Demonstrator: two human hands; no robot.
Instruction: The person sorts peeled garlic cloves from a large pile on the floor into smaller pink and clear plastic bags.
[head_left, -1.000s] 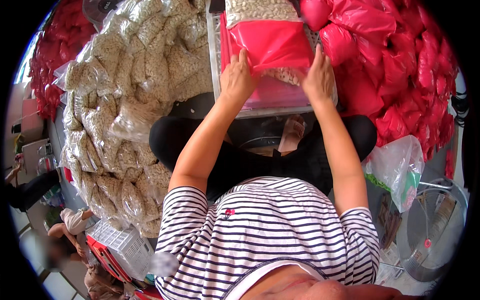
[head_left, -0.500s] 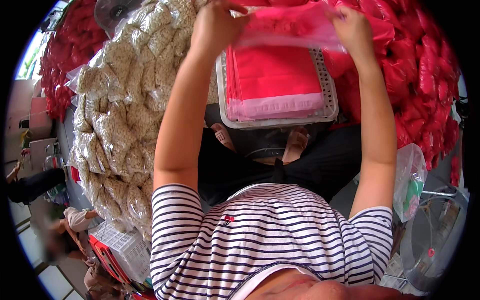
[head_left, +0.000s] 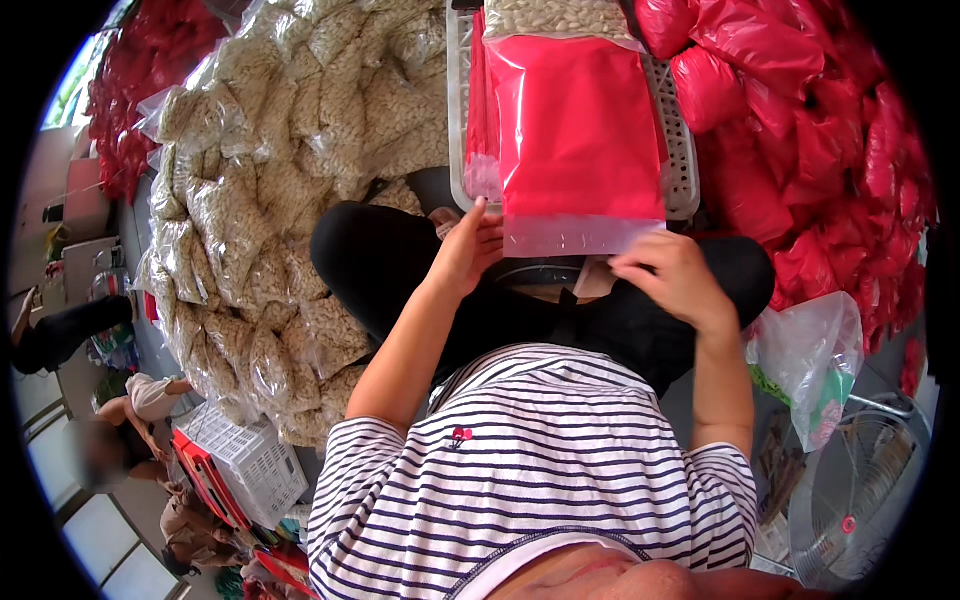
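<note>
A flat red plastic bag (head_left: 580, 130) with a clear strip along its near edge lies over the white crate (head_left: 682, 170). My left hand (head_left: 468, 248) is at the bag's near left corner, fingers stretched out beside its edge. At the near right corner, my right hand (head_left: 685, 278) has its fingers bent and its thumb by the clear strip, closed on the edge. Beyond the red bag's far end, a clear bag of pale, seed-like pieces (head_left: 555, 18) lies over the crate. More red bags (head_left: 478, 120) are stacked in the crate, partly hidden under the flat one.
Clear bags of pale pieces (head_left: 240, 200) are heaped to the left, and filled red bags (head_left: 800, 150) to the right. A clear plastic bag (head_left: 810, 350) hangs near a fan (head_left: 850, 490) at lower right. People sit at the lower left near a white basket (head_left: 245, 470).
Both my hands have come down from the far end of the crate to its near side. The red bag now lies flat, and the clear bag of pale pieces shows beyond it.
</note>
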